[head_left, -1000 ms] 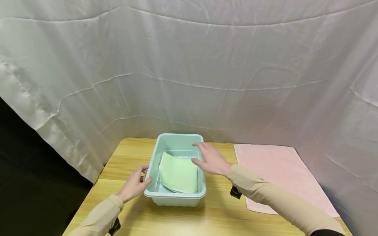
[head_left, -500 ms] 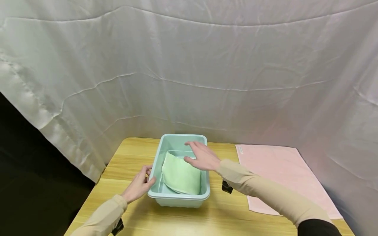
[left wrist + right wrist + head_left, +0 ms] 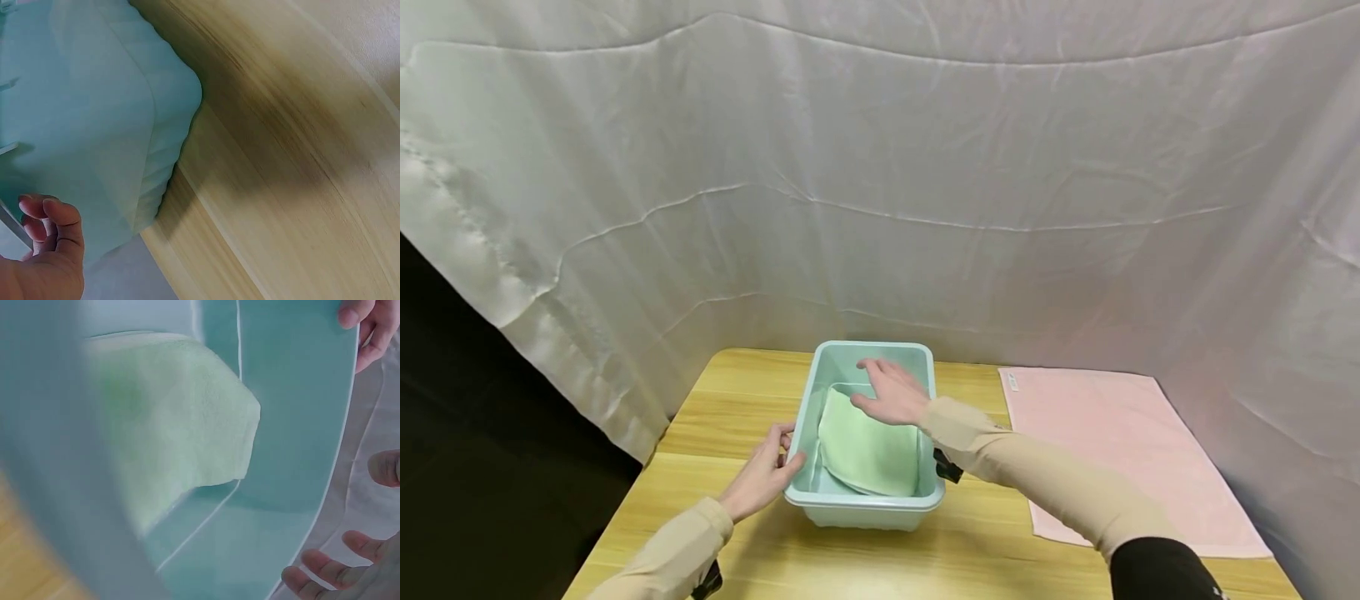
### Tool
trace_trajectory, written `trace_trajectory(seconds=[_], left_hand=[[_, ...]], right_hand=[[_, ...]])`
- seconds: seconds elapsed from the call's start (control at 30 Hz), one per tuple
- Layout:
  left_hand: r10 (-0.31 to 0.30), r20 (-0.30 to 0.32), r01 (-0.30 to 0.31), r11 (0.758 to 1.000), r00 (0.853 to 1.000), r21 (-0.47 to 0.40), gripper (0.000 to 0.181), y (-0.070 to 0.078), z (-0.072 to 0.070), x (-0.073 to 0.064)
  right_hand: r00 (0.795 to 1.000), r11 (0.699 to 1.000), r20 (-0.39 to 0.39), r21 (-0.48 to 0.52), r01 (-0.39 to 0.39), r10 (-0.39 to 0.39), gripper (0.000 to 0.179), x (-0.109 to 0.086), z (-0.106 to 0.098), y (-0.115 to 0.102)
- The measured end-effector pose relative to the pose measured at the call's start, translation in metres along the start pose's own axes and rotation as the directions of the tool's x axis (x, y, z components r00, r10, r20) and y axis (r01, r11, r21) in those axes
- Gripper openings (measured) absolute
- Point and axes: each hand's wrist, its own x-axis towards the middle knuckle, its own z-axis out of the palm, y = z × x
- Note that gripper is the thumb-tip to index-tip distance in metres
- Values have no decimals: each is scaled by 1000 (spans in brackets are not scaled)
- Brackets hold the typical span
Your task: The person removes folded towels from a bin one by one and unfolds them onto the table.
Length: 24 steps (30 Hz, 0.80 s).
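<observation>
A pale blue-green plastic tub stands on the table with a folded light green towel lying inside it. My left hand grips the tub's left rim, thumb over the edge and fingers outside; the right wrist view also shows this left hand on the rim. Seen from the left wrist, its curled fingers are beside the tub's wall. My right hand hovers above the tub's far right part and the towel, fingers spread, holding nothing.
A pink towel is laid flat on the right side of the wooden table. A grey-white curtain hangs behind the table and along its right side. Dark cloth is at the far left.
The tub with the green towel has slid a little to the right, my left hand moving with it. My right hand has moved left, further over the tub.
</observation>
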Motion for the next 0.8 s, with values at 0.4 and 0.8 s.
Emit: trace_trajectory(seconds=[0.4, 0.8], left_hand=[[-22, 5, 22, 997, 1000, -70, 48, 5, 7, -2], [-9, 26, 11, 997, 1000, -83, 49, 4, 3, -3]], right_hand=[[989, 990, 63, 30, -135, 133, 60, 23, 28, 6], [959, 961, 104, 60, -270, 263, 71, 51, 68, 20]])
